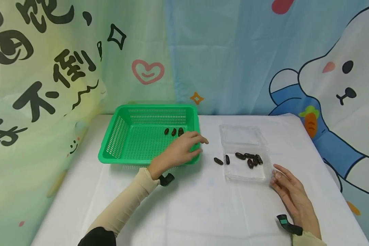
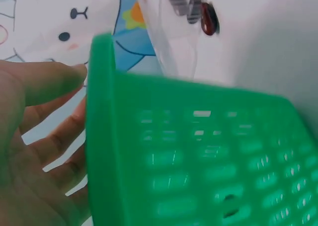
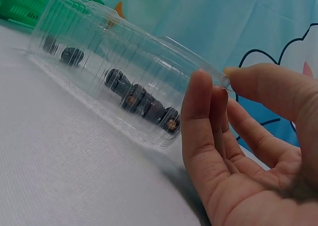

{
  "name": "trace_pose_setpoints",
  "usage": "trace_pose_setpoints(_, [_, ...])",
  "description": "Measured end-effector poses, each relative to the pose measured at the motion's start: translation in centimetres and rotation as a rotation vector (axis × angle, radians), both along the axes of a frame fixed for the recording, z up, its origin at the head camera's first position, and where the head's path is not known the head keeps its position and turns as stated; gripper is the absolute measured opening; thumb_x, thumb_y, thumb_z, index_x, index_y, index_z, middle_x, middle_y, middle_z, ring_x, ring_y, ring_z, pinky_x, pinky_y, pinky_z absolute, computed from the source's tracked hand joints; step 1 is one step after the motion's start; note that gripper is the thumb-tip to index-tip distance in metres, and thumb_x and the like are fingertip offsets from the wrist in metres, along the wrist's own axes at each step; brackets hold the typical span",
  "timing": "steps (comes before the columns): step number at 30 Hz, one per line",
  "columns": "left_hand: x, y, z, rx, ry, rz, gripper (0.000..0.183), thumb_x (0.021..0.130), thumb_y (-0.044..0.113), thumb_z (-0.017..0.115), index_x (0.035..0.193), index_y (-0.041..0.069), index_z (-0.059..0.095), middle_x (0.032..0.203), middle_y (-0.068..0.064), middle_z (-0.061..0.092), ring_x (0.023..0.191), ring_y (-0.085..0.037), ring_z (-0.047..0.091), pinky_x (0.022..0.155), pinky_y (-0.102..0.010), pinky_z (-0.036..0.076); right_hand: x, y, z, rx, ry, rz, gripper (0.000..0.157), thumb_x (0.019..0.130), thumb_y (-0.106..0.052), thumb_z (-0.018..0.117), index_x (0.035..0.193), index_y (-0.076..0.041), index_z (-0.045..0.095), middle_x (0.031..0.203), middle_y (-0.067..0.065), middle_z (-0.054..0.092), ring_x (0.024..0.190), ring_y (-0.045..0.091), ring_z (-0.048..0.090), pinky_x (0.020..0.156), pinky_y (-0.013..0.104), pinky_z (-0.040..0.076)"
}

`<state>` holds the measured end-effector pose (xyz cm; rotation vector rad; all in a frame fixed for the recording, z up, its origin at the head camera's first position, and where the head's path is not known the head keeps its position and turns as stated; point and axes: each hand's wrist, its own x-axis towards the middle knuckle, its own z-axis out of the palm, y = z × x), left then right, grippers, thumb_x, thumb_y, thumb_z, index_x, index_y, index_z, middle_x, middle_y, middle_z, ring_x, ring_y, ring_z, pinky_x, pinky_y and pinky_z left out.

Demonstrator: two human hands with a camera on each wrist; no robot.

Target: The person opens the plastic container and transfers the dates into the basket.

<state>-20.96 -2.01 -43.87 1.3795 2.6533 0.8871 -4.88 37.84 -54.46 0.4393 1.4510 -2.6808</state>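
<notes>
Over the right rim of the green plastic basket (image 1: 120, 136), my left hand (image 1: 179, 148) hangs with loosely bent fingers and nothing in them. Three dark brown dates (image 1: 173, 132) lie in the basket near its right end, the rightmost partly behind that hand. My right hand (image 1: 292, 191) pinches the right edge of a clear plastic box (image 1: 246, 175) between thumb and fingers (image 3: 198, 116). Several dates (image 3: 134, 96) sit in a cluster inside the box, with another date (image 1: 227, 159) by its left wall. One date (image 1: 218, 161) lies on the cloth left of the box.
The box's clear lid (image 1: 241, 135) is folded back toward the curtain. A white cloth covers the table (image 1: 203, 212). Behind it hangs a printed curtain (image 1: 221, 68) with a cartoon animal at the right.
</notes>
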Motion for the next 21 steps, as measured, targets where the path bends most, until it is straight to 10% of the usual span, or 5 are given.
trace_pose_setpoints(11, [2.7, 3.0, -0.5, -0.229, 0.348, 0.040, 0.026, 0.100, 0.021, 0.072, 0.125, 0.024, 0.070, 0.120, 0.005, 0.069, 0.108, -0.017, 0.063, 0.089, -0.031, 0.054, -0.1, -0.3, 0.0, 0.017, 0.004, -0.030, 0.043, 0.105, 0.003, 0.056, 0.138, -0.023, 0.066, 0.115, -0.004, 0.072, 0.096, 0.008, 0.069, 0.087, 0.022, 0.061])
trace_pose_setpoints(21, [4.0, 6.1, -2.7, -0.292, 0.497, 0.065, 0.021, 0.102, 0.019, 0.063, 0.121, 0.023, 0.071, 0.112, 0.005, 0.070, 0.096, -0.016, 0.064, 0.072, -0.026, 0.052, 0.0, 0.1, 0.1, 0.025, 0.010, -0.066, 0.045, 0.103, 0.004, 0.058, 0.138, -0.022, 0.066, 0.115, -0.003, 0.074, 0.094, 0.009, 0.070, 0.084, 0.023, 0.062])
